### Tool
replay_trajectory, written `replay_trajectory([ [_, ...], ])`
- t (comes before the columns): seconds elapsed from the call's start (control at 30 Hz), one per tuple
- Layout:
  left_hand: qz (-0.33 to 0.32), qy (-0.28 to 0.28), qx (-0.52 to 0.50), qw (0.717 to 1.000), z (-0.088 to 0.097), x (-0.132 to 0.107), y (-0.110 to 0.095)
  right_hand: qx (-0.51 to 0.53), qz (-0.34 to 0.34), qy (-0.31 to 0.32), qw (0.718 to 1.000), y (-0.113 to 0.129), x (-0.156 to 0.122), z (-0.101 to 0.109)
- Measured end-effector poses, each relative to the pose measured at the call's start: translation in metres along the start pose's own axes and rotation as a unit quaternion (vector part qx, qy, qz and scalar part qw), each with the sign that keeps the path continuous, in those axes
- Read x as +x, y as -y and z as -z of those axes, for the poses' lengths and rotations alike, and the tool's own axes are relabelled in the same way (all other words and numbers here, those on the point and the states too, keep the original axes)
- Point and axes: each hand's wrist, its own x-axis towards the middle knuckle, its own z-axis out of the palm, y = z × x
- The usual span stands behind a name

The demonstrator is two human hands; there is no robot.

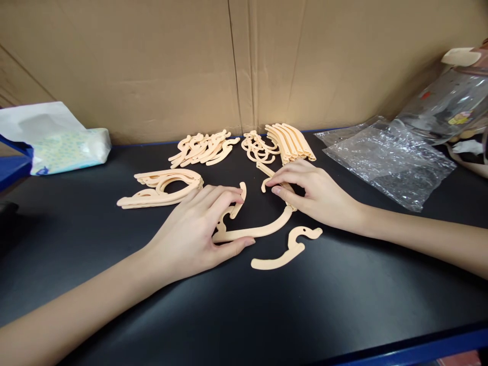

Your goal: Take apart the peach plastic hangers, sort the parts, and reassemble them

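A cream plastic folding clothes hanger (263,231) lies partly unfolded on the black table between my hands. My left hand (202,223) holds its left end, thumb along the near edge and fingers over the top, hiding part of it. On the other side, my right hand (310,190) bends over the right arm, thumb and index finger closed at a small curved tip (264,185). Just nearer to me lies a loose S-shaped hook piece (280,262). Beyond my left hand rests a stack of folded hangers (163,188).
Toward the cardboard wall (152,66) lie a pile of loose hook pieces (204,148), curved rings (259,147) and a stack of curved arms (292,142). A tissue pack (72,150) sits at left. Clear plastic bags (392,162) and a transparent bottle (442,107) occupy the right.
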Motion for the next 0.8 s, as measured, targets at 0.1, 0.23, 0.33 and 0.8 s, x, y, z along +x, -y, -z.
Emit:
replay_trajectory([
  [0.1,-0.009,0.004,-0.002,1.000,0.0000,0.0002,-0.0001,0.002,-0.001,-0.005,1.000,0.0008,0.0003,0.0006],
  [0.23,-0.014,0.022,-0.018,1.000,-0.0003,-0.0012,0.0005,0.005,-0.005,-0.011,1.000,0.0017,0.0005,0.0012],
  [0.33,-0.021,0.024,-0.035,0.999,-0.0004,-0.0022,0.0012,0.005,-0.011,-0.012,1.000,0.0023,0.0005,0.0013],
  [0.8,-0.095,0.033,-0.075,0.992,0.0020,-0.0013,-0.0001,0.018,0.000,-0.001,1.000,0.0011,0.0006,0.0011],
])
